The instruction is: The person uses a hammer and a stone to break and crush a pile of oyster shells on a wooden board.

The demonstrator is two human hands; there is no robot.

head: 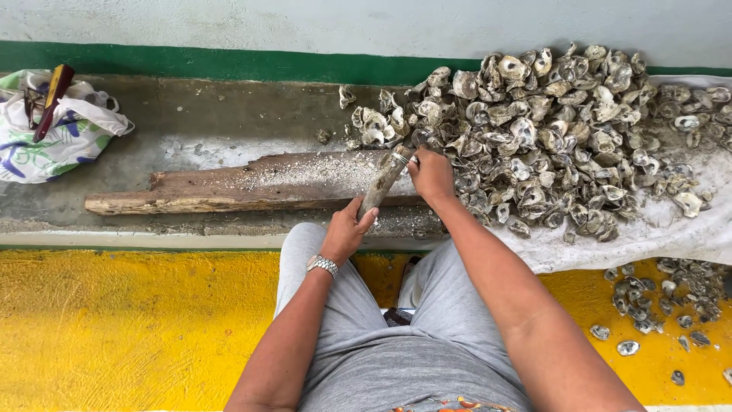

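On the plank (252,183), left hand (347,229) is closed round the tool (381,183) handle; right hand (432,174) pins an oyster, hidden beneath it, at the tip. Likely risk: a slip drives the tool into those fingers.

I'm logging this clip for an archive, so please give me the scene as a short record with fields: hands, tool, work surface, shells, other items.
left hand: left hand grips the lower end of the tool; metal wristwatch on the wrist
right hand: right hand at the tool's tip, beside the pile; what it holds is hidden
tool: grey rod-shaped tool, tilted
work surface: worn wooden plank on a concrete ledge
shells: big heap of oyster shells on a white sheet; scattered shells on the yellow floor
other items: printed bag at far left
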